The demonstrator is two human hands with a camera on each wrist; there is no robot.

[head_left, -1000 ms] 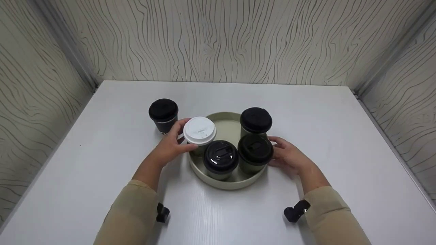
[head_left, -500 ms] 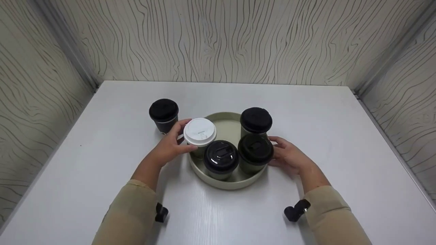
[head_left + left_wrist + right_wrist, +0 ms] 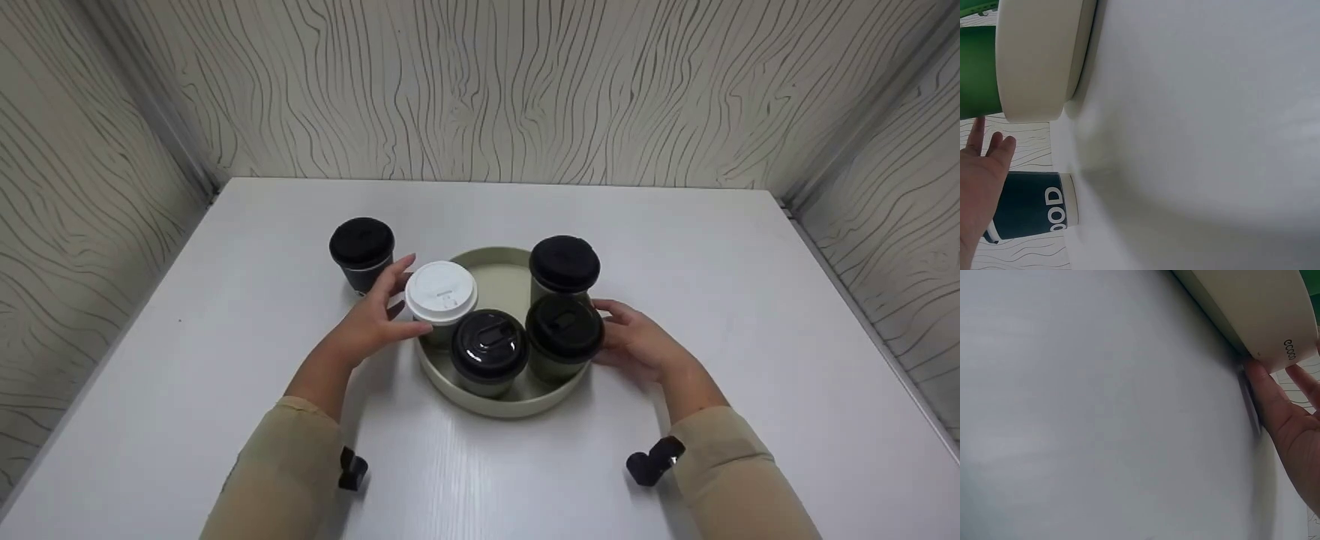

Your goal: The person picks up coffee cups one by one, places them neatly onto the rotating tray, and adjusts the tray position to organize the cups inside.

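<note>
My left hand (image 3: 364,330) is at the left side of a white-lidded paper cup (image 3: 441,289), its thumb and fingers spread around the cup without gripping it. That cup stands upright in a round pale green tray (image 3: 499,409); the left wrist view shows its green side (image 3: 979,73) above the fingertips. At the tray's right side, my right hand (image 3: 641,345) holds the rim, with the thumb (image 3: 1261,377) low against the tray wall and fingers up at its edge. Three black-lidded cups share the tray: one in front (image 3: 489,349), one at right (image 3: 564,330), one behind (image 3: 564,264).
A dark paper cup (image 3: 361,255) with a black lid stands on the white table (image 3: 225,300), left of the tray and just behind my left hand. Wood-grain panels (image 3: 480,90) enclose the table at the back and both sides.
My left fingers have loosened and spread away from the white-lidded cup, which now sits slightly lower in the tray. The right hand and the tray have stayed nearly still.
</note>
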